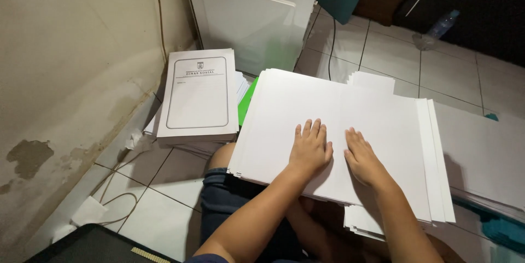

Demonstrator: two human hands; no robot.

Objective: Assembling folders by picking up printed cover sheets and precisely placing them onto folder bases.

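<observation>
A thick stack of large white sheets (306, 104) rests across my lap, its edges fanned out on the right. My left hand (310, 148) lies flat on the top sheet, palm down, fingers together. Just to its right, my right hand (362, 156) also presses flat on the same sheet. Neither hand holds anything. The two hands lie close together near the sheet's middle fold line.
A pile of printed white covers with a framed border (198, 94) sits on the tiled floor at left, by the stained wall (65, 77). A green folder edge (246, 101) shows beside it. A white cabinet (251, 17) stands behind. More white sheets (486, 153) lie at right. A plastic bottle (440, 25) stands far back.
</observation>
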